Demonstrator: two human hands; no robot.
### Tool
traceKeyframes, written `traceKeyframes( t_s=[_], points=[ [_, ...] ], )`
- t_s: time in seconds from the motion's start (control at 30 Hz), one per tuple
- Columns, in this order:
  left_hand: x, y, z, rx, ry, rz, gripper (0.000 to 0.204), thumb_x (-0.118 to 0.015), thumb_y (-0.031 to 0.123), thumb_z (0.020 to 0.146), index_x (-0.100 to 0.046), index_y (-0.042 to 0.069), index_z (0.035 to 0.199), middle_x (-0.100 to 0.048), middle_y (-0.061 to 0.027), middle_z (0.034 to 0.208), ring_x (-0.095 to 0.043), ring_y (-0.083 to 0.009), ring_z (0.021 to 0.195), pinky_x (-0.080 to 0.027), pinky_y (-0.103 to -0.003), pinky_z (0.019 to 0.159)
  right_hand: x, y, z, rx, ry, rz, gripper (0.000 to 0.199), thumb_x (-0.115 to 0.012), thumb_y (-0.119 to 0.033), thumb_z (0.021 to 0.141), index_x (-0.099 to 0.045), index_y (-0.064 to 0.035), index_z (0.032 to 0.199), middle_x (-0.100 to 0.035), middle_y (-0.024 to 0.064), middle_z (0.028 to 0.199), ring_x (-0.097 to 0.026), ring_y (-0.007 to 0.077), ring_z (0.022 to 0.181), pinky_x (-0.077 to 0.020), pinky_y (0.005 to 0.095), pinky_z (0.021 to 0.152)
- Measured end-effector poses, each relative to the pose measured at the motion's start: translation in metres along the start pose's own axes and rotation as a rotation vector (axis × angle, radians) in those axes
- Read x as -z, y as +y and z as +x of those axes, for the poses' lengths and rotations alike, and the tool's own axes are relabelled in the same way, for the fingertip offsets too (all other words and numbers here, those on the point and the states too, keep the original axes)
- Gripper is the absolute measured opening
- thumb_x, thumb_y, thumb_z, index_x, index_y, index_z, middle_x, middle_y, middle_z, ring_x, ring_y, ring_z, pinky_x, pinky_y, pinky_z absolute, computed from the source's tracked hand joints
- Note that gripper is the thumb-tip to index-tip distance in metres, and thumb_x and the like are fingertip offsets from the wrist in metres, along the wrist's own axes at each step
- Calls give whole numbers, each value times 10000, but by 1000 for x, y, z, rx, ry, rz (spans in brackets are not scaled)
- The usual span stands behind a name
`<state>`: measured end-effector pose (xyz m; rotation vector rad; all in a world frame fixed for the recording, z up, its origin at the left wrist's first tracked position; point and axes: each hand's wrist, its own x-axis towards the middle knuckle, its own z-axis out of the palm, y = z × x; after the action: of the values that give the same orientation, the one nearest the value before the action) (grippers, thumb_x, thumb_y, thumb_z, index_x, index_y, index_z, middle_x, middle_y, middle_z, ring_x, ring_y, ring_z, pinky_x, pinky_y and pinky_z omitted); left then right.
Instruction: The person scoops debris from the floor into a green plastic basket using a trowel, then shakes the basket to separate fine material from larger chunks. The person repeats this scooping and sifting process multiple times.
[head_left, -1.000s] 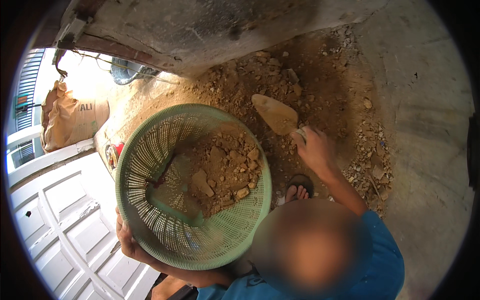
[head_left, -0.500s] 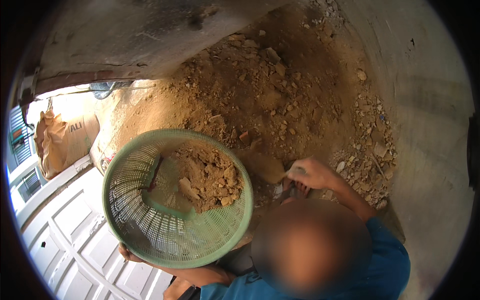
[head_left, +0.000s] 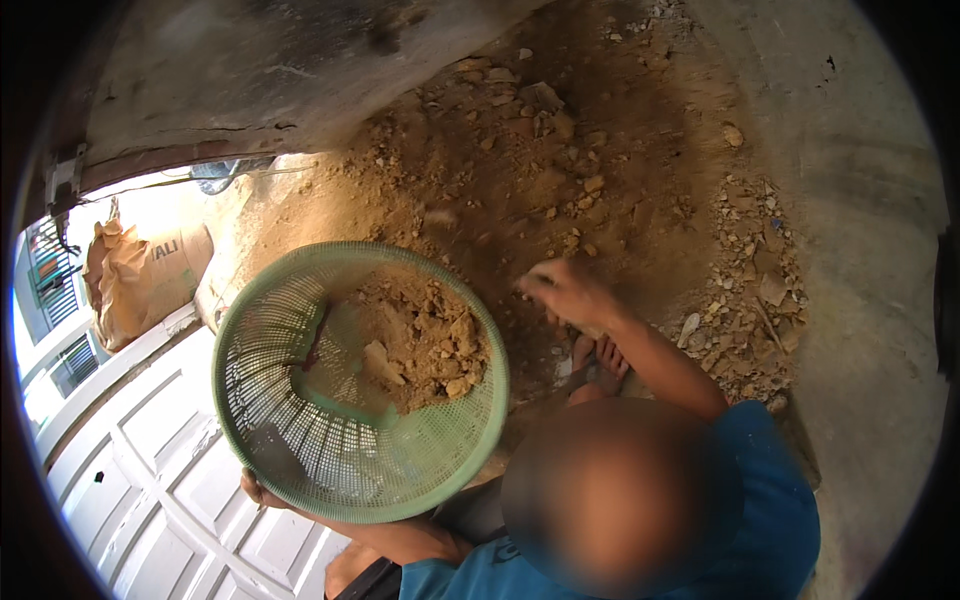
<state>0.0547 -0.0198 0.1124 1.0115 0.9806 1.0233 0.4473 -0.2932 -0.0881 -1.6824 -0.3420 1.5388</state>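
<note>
My left hand (head_left: 262, 490) grips the rim of a large green plastic mesh basket (head_left: 470, 455) from below, at its near left side. The basket is tilted, and a heap of brown soil with clods (head_left: 430, 340) lies against its right inner wall. My right hand (head_left: 565, 292) is closed just right of the basket, above the dug soil. It holds what looks like a small trowel by the handle; the blade is smeared by motion and cannot be made out against the soil.
Loose soil and rubble (head_left: 590, 190) cover the ground ahead, with broken stones (head_left: 740, 300) along the grey wall (head_left: 850, 300) at right. A concrete slab (head_left: 300, 80) overhangs at far left. A brown paper sack (head_left: 150, 275) stands beyond a white panelled door (head_left: 190, 450). My bare foot (head_left: 605, 365) is below my right hand.
My right hand has moved left and away from me over the soil, and the trowel blade seen earlier has blurred. The basket has shifted slightly farther away, still in my left hand.
</note>
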Motion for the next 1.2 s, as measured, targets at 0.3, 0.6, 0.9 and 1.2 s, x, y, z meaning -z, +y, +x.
traceKeyframes(
  t_s=[0.3,0.6,0.9,1.2],
  points=[
    [-1,-2,0,-10,-38,-38,404,-570,285,1036,-698,-85,1135,-756,-205,1056,-744,-234,884,-636,-355,770,62,21,10,135,414,-176,438,-613,-414,1099,-645,14,1189,-707,120,947,-697,203,746,-569,404,697],
    [8,-2,-1,-7,-36,-60,417,-557,285,1048,-694,-98,1141,-749,-204,1055,-735,-231,886,-625,-346,779,122,-16,-25,-158,571,-739,515,-498,-424,1131,-640,24,1341,-722,277,1251,-686,487,1163,-543,562,982],
    [17,-6,2,10,-45,-81,431,-544,284,1061,-690,-112,1148,-743,-202,1053,-726,-228,889,-614,-338,788,125,2,34,-313,777,-722,530,-479,-413,1138,-613,0,1442,-685,292,1343,-654,482,1258,-531,564,1053],
    [34,-11,4,-41,-59,-82,301,-634,261,976,-703,-23,1051,-776,-177,1011,-763,-223,836,-667,-372,723,98,-101,225,332,675,-987,998,-655,-715,959,-327,-103,1676,-315,257,1705,-366,487,1535,-387,606,1230]
  ],
)
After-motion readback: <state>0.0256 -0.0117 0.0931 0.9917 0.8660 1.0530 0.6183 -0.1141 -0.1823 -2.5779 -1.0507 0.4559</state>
